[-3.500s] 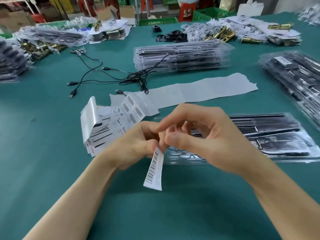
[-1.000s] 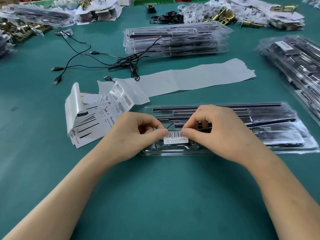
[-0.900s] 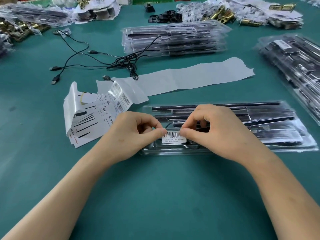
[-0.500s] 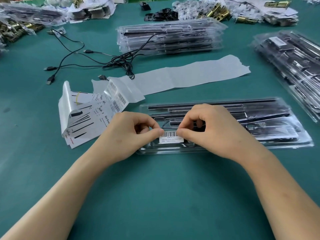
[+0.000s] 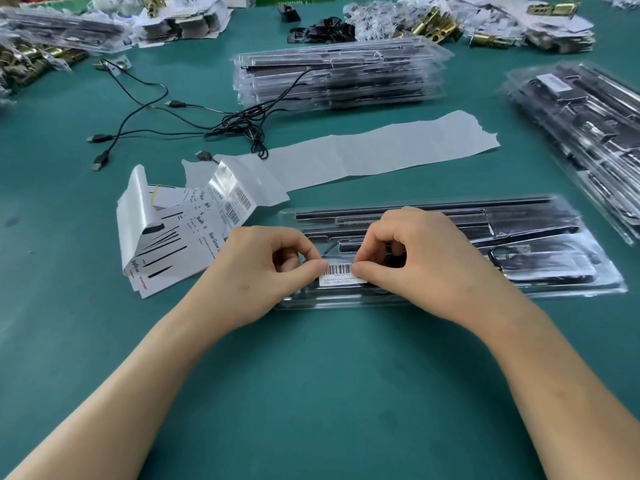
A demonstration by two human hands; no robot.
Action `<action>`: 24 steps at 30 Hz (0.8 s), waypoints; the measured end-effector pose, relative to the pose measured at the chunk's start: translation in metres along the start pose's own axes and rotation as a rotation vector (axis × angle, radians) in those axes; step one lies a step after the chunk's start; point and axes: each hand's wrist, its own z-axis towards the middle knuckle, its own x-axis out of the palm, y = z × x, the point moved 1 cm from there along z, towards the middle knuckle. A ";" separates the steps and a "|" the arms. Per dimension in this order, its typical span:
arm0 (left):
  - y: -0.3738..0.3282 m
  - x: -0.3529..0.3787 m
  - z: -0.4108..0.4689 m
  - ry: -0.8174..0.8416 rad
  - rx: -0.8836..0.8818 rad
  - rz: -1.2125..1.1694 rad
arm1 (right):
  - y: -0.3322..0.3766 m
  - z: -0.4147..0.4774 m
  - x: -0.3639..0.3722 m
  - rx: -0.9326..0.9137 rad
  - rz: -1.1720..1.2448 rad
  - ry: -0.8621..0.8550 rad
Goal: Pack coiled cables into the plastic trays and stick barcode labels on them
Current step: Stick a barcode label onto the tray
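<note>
We are pinching the 2 ends of a small white barcode label (image 5: 341,274) with our left hand (image 5: 263,271) and right hand (image 5: 415,268), fingers curled, laying it on the nearest long clear plastic tray (image 5: 540,233). 1 packed tray stack (image 5: 339,74) is sitting beyond; loose black cables (image 5: 239,124) are lying unpacked.

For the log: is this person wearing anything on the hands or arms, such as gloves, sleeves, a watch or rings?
Nothing worn shows. The left hand and right hand are bare, with no gloves or rings visible. The left forearm and right forearm are bare to the frame edge: no sleeves, watch or bracelet.
</note>
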 end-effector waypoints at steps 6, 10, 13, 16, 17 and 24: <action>0.000 0.002 0.000 -0.023 -0.004 0.033 | 0.000 0.000 -0.001 -0.015 -0.046 -0.009; 0.000 0.004 -0.001 -0.066 -0.003 0.064 | -0.002 0.001 0.001 0.003 -0.041 0.000; 0.001 0.005 -0.001 -0.096 -0.001 0.070 | -0.003 0.000 0.002 0.030 -0.041 0.003; 0.003 0.001 0.000 -0.144 0.001 0.136 | -0.004 0.000 0.004 0.067 -0.033 -0.014; 0.003 0.002 0.001 -0.162 0.012 0.176 | -0.002 0.000 0.005 0.067 -0.038 -0.027; 0.000 0.018 0.007 -0.212 -0.015 0.220 | 0.002 0.004 0.014 0.110 -0.057 -0.087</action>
